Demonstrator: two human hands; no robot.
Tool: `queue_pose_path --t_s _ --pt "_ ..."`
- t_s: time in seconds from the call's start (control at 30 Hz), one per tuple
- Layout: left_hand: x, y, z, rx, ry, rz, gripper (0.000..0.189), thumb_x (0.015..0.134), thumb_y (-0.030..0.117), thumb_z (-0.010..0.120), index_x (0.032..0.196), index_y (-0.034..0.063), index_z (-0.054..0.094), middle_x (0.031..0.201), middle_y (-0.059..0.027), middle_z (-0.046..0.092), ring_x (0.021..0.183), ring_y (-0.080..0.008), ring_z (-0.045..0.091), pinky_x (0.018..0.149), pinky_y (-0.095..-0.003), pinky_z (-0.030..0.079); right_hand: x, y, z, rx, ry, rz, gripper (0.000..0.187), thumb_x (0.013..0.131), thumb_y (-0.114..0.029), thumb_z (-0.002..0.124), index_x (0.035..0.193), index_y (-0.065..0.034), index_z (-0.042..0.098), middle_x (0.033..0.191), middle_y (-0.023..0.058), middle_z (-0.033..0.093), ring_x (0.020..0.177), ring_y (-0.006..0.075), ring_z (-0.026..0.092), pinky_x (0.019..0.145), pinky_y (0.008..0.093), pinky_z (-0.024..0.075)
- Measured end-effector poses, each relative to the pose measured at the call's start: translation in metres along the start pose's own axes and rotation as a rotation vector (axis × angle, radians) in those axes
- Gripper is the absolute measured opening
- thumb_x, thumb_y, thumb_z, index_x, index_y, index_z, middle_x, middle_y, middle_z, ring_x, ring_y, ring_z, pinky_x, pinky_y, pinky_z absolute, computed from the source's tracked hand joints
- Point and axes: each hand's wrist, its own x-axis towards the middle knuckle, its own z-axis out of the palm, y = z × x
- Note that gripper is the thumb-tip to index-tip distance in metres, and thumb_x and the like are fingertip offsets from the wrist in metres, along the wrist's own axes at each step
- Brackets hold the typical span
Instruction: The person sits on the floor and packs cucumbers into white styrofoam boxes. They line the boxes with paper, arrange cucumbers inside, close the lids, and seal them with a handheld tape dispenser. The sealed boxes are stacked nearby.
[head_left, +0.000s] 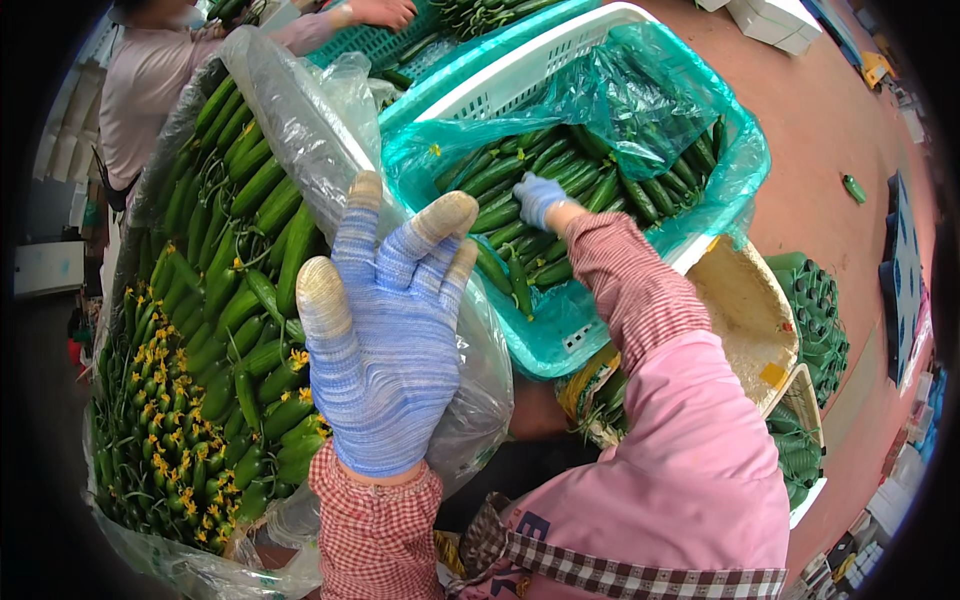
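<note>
My left hand (390, 322), in a blue knitted glove with worn, stained fingertips, is held palm up with its fingers spread and nothing in it. It hovers in front of a large bin lined with clear plastic (307, 112), where green cucumbers (259, 176) lie packed, many smaller ones bearing yellow flowers (176, 420). My right hand (538, 201), gloved in blue too, rests on cucumbers (491, 180) inside a white plastic crate (525, 64) with a green plastic liner (442, 146). Its fingers curl downward, and whether they grip a cucumber is hidden.
At the upper left another person (146, 97) reaches a bare hand (382, 11) over a green crate (337, 45). A foam box (742, 300) stands right of my arm, near green netted bundles (814, 315). One cucumber (853, 189) lies on the reddish floor (795, 142).
</note>
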Motion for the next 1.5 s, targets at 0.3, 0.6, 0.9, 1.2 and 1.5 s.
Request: queue_pose_path --t_s 0.3,0.6,0.9,1.2,1.5 --pt "0.000 -0.001 -0.003 0.158 -0.020 0.007 0.073 0.099 0.055 0.047 0.149 0.0047 0.034 0.135 -0.0205 0.056 0.132 -0.0332 0.048 0.113 -0.0489 0.032 -0.081 0.084 -0.087 0.872 0.371 0.024 0.045 0.083 -0.020 0.070 0.125 -0.0059 0.063 0.112 0.0089 0.070 0.097 0.0180 0.064 0.088 0.0305 0.0502" --pt "0.000 0.000 0.002 0.259 0.010 0.004 0.072 0.099 0.050 0.052 0.147 -0.0001 0.037 0.131 -0.0182 0.058 0.128 -0.0283 0.052 0.111 -0.0418 0.036 -0.220 0.272 -0.167 1.739 1.444 0.074 0.024 0.088 -0.003 0.061 0.111 -0.0012 0.067 0.104 0.0146 0.070 0.093 0.0206 0.066 0.083 0.0330 0.0547" --pt "-0.008 -0.003 0.007 0.368 0.027 0.052 0.066 0.098 0.049 0.053 0.144 0.0028 0.045 0.125 -0.0129 0.063 0.123 -0.0190 0.053 0.110 -0.0326 0.032 -0.247 0.339 -0.134 0.354 1.369 0.285 0.019 0.091 -0.002 0.064 0.110 -0.0057 0.065 0.113 0.0132 0.068 0.105 0.0235 0.064 0.094 0.0324 0.0500" --pt "-0.008 -0.004 0.007 0.345 0.045 0.018 0.067 0.096 0.050 0.056 0.145 0.0058 0.046 0.125 -0.0133 0.062 0.121 -0.0179 0.052 0.111 -0.0352 0.028 -0.163 0.114 -0.096 0.204 0.632 -0.386 0.033 0.079 -0.008 0.071 0.112 -0.0093 0.067 0.103 0.0139 0.067 0.097 0.0319 0.065 0.088 0.0407 0.0521" --pt "-0.005 0.001 0.003 0.298 -0.022 0.028 0.065 0.100 0.043 0.054 0.145 -0.0017 0.039 0.129 -0.0216 0.059 0.125 -0.0283 0.054 0.109 -0.0385 0.040 -0.061 -0.003 0.028 -0.482 -0.033 -0.319 0.037 0.075 -0.032 0.076 0.105 -0.0110 0.072 0.112 0.0132 0.067 0.102 0.0293 0.066 0.088 0.0438 0.0505"
